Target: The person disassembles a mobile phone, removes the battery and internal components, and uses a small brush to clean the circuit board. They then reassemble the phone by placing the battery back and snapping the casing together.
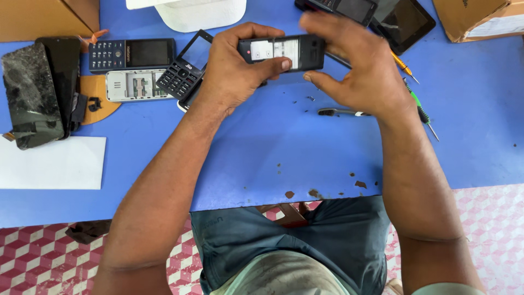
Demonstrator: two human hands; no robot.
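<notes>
Above the blue table [284,147] both hands hold a small black keypad phone [286,53] with its back cover off, the white inside showing. My left hand [234,68] grips its left end, thumb pressed along the lower edge. My right hand [355,63] wraps the right end from above, fingers curled over the top. Under my left hand lies another black keypad phone [183,68], partly hidden by the wrist.
At left lie a black keypad phone [131,53], an opened grey phone body [134,86] and two cracked dark smartphones [38,90]. White paper [52,163] sits near the left edge. Screwdrivers [420,106] and a small brush [341,112] lie right of centre. Cardboard boxes [480,19] stand behind.
</notes>
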